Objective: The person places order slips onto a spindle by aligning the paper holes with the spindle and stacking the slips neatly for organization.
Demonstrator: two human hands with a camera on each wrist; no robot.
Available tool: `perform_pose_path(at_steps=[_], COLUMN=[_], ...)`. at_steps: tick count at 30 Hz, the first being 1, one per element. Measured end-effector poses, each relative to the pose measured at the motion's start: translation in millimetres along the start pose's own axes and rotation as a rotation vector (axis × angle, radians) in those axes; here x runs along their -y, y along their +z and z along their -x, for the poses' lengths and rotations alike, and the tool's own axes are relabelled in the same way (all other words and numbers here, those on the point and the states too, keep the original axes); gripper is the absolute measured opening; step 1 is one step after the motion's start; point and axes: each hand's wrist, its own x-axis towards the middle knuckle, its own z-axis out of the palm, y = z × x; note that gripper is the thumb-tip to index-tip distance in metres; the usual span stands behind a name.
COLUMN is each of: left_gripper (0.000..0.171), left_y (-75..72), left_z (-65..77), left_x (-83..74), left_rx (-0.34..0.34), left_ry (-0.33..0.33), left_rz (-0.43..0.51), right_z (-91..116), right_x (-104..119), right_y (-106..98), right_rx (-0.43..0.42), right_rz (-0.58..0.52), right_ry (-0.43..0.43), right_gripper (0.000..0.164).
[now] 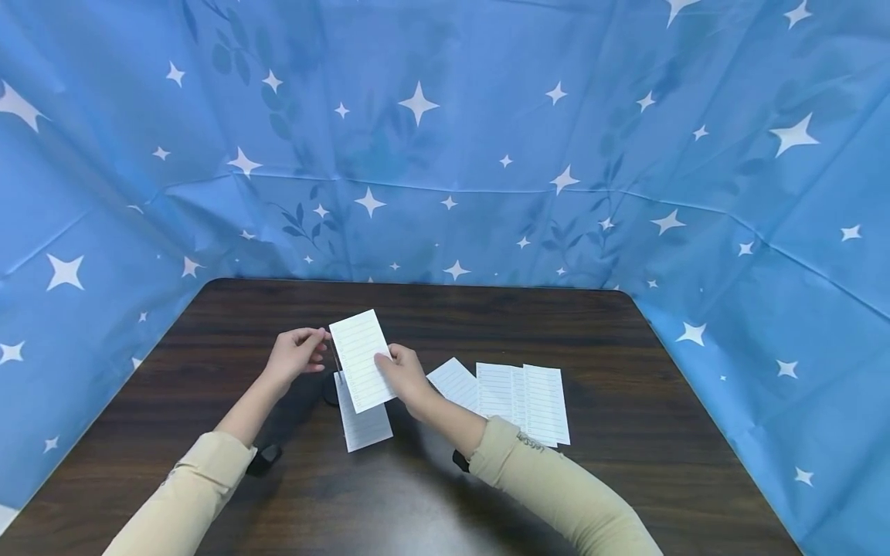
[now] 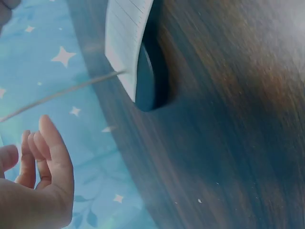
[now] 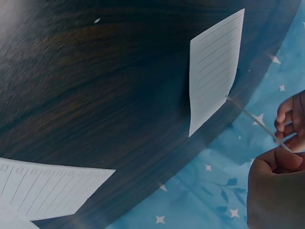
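My right hand (image 1: 409,378) pinches a white lined sheet (image 1: 360,359) by its right edge, thumb on the printed face. The sheet is raised above the table, tilted. My left hand (image 1: 295,357) is beside the sheet's upper left corner; its fingers are loosely bent, with nothing between them in the left wrist view. A thin metal paper spike (image 2: 62,94) rises from a round black base (image 2: 153,78), close by the left fingers. Another lined sheet (image 1: 367,432) is stuck on the spike, low down near the base. In the head view the held sheet hides part of the spike.
Several lined sheets lie to the right of the right hand: one angled sheet (image 1: 455,384) and an overlapping group (image 1: 545,401). The dark wood table (image 1: 626,463) ends at the back against a blue star-patterned curtain (image 1: 445,147).
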Motion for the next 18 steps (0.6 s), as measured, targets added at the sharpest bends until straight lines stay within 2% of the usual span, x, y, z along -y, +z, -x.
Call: perform_pose_path(at_steps=[5, 10, 18], left_gripper=[0.045, 0.05, 0.036], left_y=[0.7, 5.5, 14.3], left_z=[11.7, 18.6, 19.9], left_x=[-6.7, -6.2, -10.6], left_rx=[-0.049, -0.138, -0.228], left_ry=[0.022, 0.06, 0.106], left_rz=[0.033, 0.0, -0.003], right_z=[0, -2, -4], right_x=[-1, -1, 1], right_y=[9, 15, 17], right_rx=[0.0, 0.006, -0.006], right_rz=[-0.03, -0.047, -0.041], right_ry=[0.029, 0.028, 0.031], right_gripper=[0.028, 0.029, 0.03])
